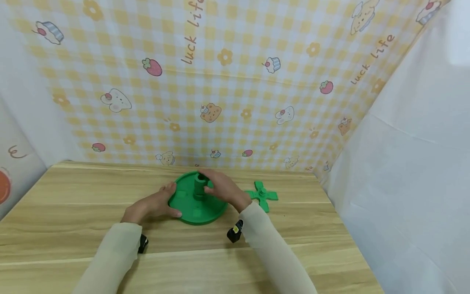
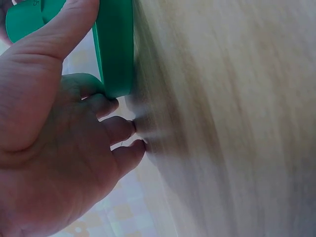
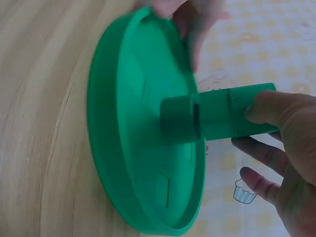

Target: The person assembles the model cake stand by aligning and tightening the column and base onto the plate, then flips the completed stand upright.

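By remote feed, I watch the left hand grip the rim of a smooth, round green disc resting on a wood-grain worktop, as the right hand pinches a hollow green cylinder in its fingers. The cylinder's long axis stands roughly upright at the disc's centre, open end up. My right wrist view reveals a dark slot beside its wider collar; only my head view catches a green four-armed cross, right of the disc.
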